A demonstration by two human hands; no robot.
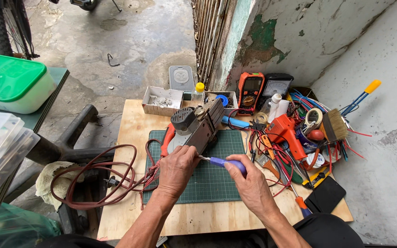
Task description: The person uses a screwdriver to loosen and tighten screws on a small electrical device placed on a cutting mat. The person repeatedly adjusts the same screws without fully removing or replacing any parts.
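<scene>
Two hands work: left hand (176,169) clamps a grey-and-red power tool (193,128), hiding its base; right hand (250,183) grips a purple-handled screwdriver (224,162), tip unseen.

Head cam, looking steeply down at workbench (129,124), close up.
</scene>
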